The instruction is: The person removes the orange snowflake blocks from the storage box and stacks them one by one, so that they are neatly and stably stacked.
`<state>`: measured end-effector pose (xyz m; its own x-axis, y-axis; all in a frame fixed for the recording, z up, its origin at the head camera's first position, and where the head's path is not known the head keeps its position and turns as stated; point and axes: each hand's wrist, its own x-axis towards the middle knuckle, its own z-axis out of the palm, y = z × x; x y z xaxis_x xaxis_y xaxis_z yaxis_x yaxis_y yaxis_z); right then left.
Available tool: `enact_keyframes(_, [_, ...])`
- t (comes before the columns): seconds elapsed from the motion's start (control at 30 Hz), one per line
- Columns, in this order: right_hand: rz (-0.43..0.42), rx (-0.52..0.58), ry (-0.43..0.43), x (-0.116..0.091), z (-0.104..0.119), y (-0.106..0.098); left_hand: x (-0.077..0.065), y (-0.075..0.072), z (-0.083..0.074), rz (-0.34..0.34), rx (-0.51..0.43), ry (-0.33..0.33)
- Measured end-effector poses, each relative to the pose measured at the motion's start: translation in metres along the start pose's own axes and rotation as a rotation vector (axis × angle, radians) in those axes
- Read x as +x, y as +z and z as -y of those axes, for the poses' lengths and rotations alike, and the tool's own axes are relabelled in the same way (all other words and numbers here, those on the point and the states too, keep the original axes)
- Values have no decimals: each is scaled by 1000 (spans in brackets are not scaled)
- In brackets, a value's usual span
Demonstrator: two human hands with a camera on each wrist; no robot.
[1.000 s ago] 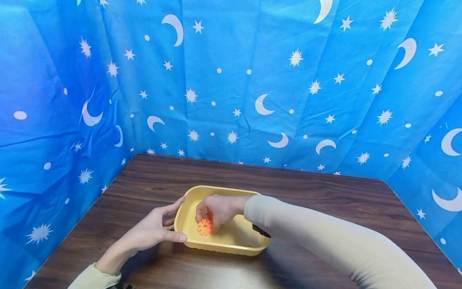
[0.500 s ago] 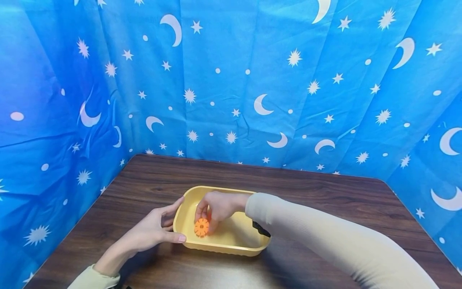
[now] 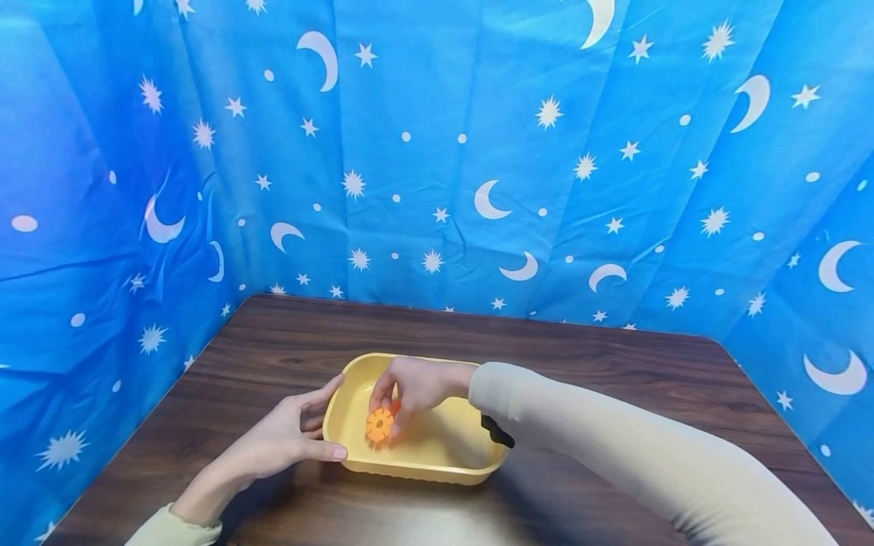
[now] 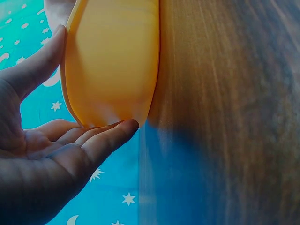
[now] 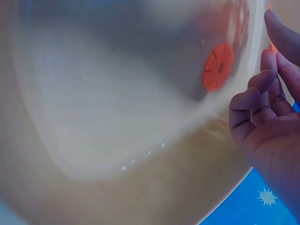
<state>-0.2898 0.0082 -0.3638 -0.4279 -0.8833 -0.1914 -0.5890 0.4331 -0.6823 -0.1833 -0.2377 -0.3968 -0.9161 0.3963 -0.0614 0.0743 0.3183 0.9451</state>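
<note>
In the head view, a yellow plastic basin (image 3: 444,472) sits on the table. My left hand (image 3: 283,432) holds its left end, thumb on the near rim and fingers along the outer wall, as the left wrist view also shows. My right hand (image 3: 419,385) reaches into the basin from the right and pinches an orange notched flower disc (image 3: 379,425) close over the floor. Another orange notched disc (image 5: 218,68) lies inside the basin near the wall in the right wrist view. There the held disc is mostly hidden behind the fingers.
A dark wood-grain table (image 3: 614,379) extends around the basin. Blue cloth (image 3: 410,167) with white moons and stars hangs behind and at both sides. The right sleeve (image 3: 580,413) passes over the basin's right rim.
The right hand has risen slightly, and the orange disc in its fingers has tilted up to face the head camera. The left hand keeps its place on the basin. The head view has shifted slightly.
</note>
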Motion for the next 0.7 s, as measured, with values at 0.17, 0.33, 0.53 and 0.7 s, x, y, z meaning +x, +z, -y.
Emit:
enact_keyframes(0.17, [-17, -28, 2, -5, 1, -1, 0, 0, 0, -1, -11, 4])
enact_keyframes(0.33, [-37, -19, 13, -11, 3, -1, -1, 0, 0, -7, -16, -3])
enact_keyframes(0.53, [-77, -9, 29, -20, 4, 1, -1, 1, -3, -23, 0, -29])
enact_keyframes(0.7, [-141, -22, 56, -29, 5, 0, -1, 2, -4, -25, -4, -23])
